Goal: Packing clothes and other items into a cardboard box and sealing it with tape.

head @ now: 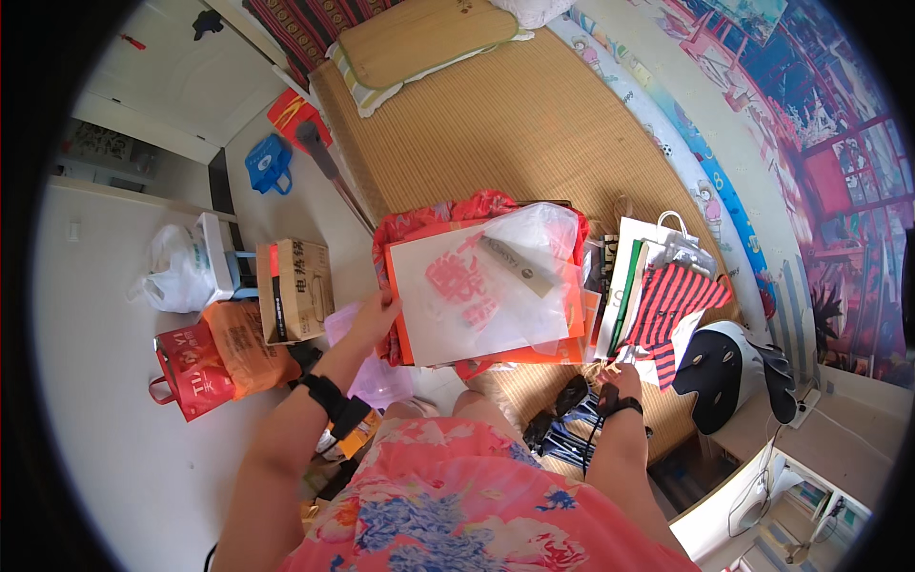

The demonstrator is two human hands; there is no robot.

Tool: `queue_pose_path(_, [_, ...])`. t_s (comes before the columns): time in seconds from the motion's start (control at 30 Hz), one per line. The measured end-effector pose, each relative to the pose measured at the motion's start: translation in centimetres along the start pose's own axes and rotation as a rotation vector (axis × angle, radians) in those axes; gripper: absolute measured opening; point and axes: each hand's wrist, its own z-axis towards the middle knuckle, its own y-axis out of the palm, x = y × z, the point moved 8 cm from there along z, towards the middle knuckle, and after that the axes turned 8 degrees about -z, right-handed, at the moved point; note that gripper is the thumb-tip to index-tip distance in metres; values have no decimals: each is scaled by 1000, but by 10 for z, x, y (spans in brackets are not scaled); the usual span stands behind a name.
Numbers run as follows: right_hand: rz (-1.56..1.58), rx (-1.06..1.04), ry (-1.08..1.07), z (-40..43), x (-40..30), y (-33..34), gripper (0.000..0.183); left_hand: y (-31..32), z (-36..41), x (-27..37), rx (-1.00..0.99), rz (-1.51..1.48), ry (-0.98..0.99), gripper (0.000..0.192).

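Observation:
My left hand [387, 319] is at the left edge of a flat stack, its fingertips on the rim of an orange bag [398, 300]. On top of the stack lie a white sheet-like bag [422, 325], a translucent plastic bag [550, 229] with pink print, and a grey-beige strip [516, 266] bearing writing. Red patterned fabric [457, 207] surrounds the stack. My right hand [623, 379] reaches the lower end of several upright-edged paper bags [620, 286], beside a red-and-black striped cloth [665, 307]. Its fingertips are partly lost against the bags, so its grip is unclear.
The stacks rest on a bed with a woven mat [515, 136]. Dark-handled folded items [565, 422] lie below. A black-and-white cushion-like object [722, 368] sits right. On the left are a cardboard box [294, 292], a red bag [193, 368] and a lilac plastic bin [375, 379].

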Motion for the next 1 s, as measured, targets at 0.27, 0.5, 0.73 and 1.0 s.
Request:
queue_pose_path(0.27, [-300,147,-793,-163,-323,131,38,-7,-18,-14,147,-338,-170,50])
queue_pose_path(0.5, [-391,-230,-425,-122,-334,186,98,-11,-34,46,144,-608,123,52])
queue_pose_path(0.73, [-300,-218,-552,-159,-337,198,92,17,-28,13,-180,-982,-179,49])
queue_pose_path(1.0, [-24,-457,-551,-166,-320,167,74,-20,-79,105,-307,-847,-40,45])
